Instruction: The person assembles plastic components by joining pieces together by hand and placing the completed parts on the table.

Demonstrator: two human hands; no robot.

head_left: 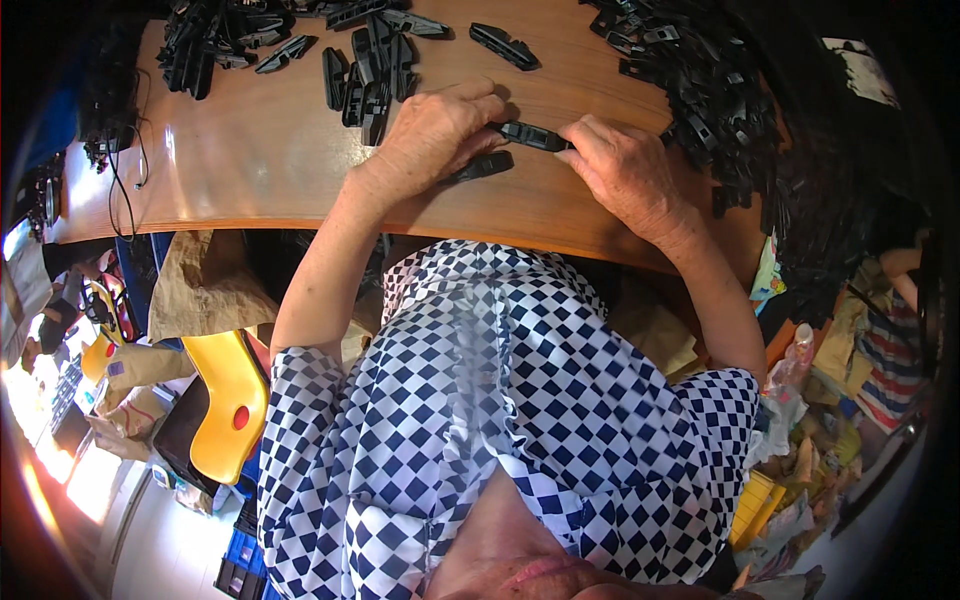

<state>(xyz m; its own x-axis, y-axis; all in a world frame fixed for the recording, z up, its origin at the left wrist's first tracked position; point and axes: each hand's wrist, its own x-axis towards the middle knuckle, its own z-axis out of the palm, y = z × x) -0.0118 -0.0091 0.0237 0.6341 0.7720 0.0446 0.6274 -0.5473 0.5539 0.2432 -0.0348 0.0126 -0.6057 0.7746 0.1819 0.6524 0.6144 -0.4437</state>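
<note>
Above the near part of the table, a narrow black plastic piece [535, 137] spans the gap between my two hands. My left hand [437, 133] has its fingers closed around the piece's left end. The thumb and fingertips of my right hand [628, 172] pinch the right end. Just below my left fingers is a second black plastic piece [484, 166]; whether that hand touches it I cannot tell. Beyond my left hand lies a cluster of similar black pieces [372, 62], and a single black piece [505, 46] rests apart from them.
Large heaps of black parts cover the far left [195, 45] and right side [715, 90] of the wooden table [255, 160]. A thin black cable [122, 195] hangs at the left edge. Below stand a brown paper bag [205, 290] and a yellow chair part [232, 405]. Another person's arm [902, 272] shows far right.
</note>
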